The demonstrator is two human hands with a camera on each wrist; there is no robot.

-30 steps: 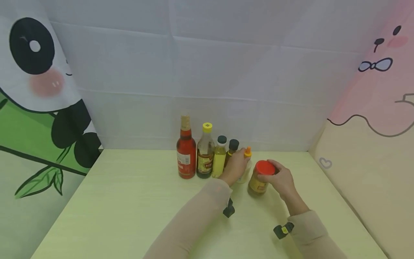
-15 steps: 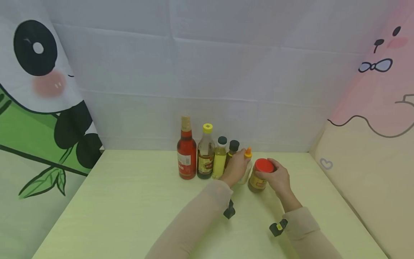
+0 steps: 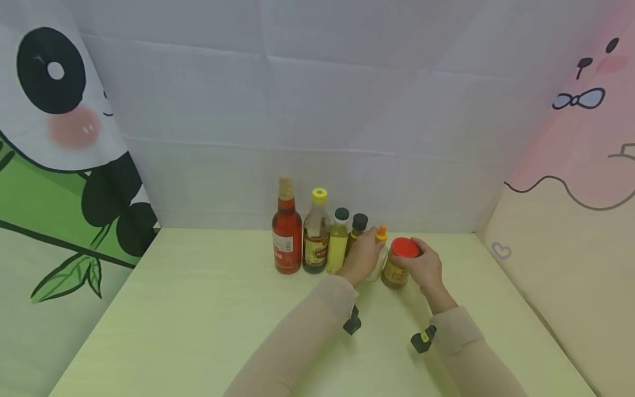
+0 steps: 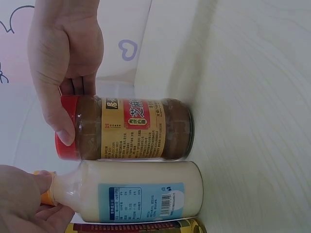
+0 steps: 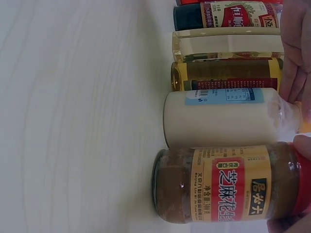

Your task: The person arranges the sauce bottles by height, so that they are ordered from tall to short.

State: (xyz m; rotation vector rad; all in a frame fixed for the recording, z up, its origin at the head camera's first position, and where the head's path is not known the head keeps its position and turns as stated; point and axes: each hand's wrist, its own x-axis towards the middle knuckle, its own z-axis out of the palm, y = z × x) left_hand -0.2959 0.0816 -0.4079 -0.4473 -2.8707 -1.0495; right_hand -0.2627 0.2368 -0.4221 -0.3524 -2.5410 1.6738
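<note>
My right hand point(image 3: 424, 267) grips a brown sesame-peanut butter jar point(image 4: 180, 128) by its red lid point(image 3: 404, 247). Upright on the table, the jar stands close beside a squeeze bottle of creamy white sauce point(image 4: 141, 170), which has a blue label. My left hand point(image 3: 362, 258) pinches that bottle around its neck and orange cap point(image 3: 381, 234), hiding much of it in the head view. On the bottle's other side is a dark-capped bottle of golden oil point(image 5: 223, 73), partly behind the left hand.
Farther left in the row stand a clear bottle of pale yellow liquid point(image 3: 337, 248), a yellow-capped bottle of dark liquid point(image 3: 315, 242) and a tall red bottle point(image 3: 286, 242). A white cloth wall point(image 3: 208, 182) rises behind the pale table point(image 3: 198, 309).
My right hand has brought the jar slightly back and toward the squeeze bottle, and the jar's tilt has lessened. The left hand stays at the squeeze bottle's top.
</note>
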